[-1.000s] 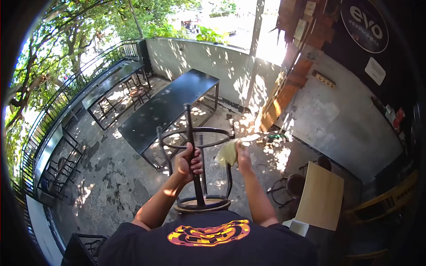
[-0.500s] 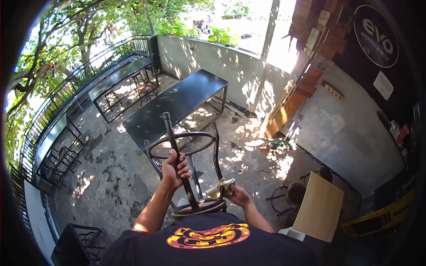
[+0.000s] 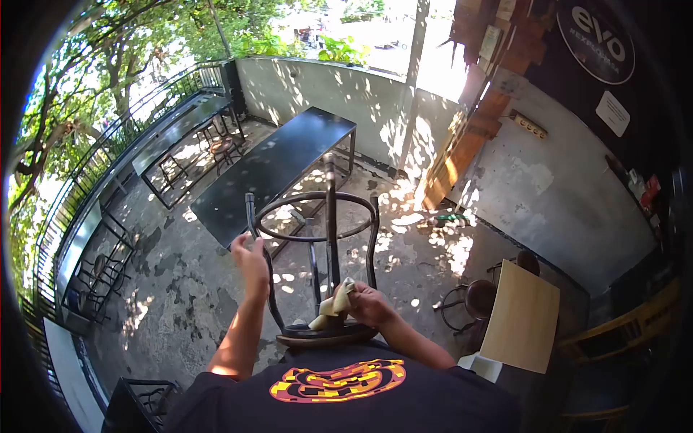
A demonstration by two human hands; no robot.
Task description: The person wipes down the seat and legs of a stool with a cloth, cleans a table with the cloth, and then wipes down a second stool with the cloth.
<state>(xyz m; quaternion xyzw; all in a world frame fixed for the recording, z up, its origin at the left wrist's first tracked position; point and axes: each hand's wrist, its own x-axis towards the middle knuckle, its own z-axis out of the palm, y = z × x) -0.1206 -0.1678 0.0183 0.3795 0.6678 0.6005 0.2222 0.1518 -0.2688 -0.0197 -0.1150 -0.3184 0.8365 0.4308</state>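
A: From my remote console, what lies leftmost?
B: The left hand (image 3: 251, 273), loosely spread, grasping nothing visible, beside a leg of the upturned stool (image 3: 332, 238). Contact: I cannot tell.
A: And the stool?
B: Between the hands, legs upward, its seat (image 3: 310, 339) lowest.
A: Rightmost?
B: A cloth (image 3: 331, 307), gripped by the right hand (image 3: 371, 306) near the seat.
A: Hazard?
B: In my judgement, tipping: uneven cloth pressure without a left-hand grip.

Over the stool seat (image 3: 328, 337), 4 legs (image 3: 332, 216) and a ring (image 3: 303, 239) are obstructing, gaps running between; open floor (image 3: 180, 289) is lying past its left edge, a black table (image 3: 289, 155) standing beyond.
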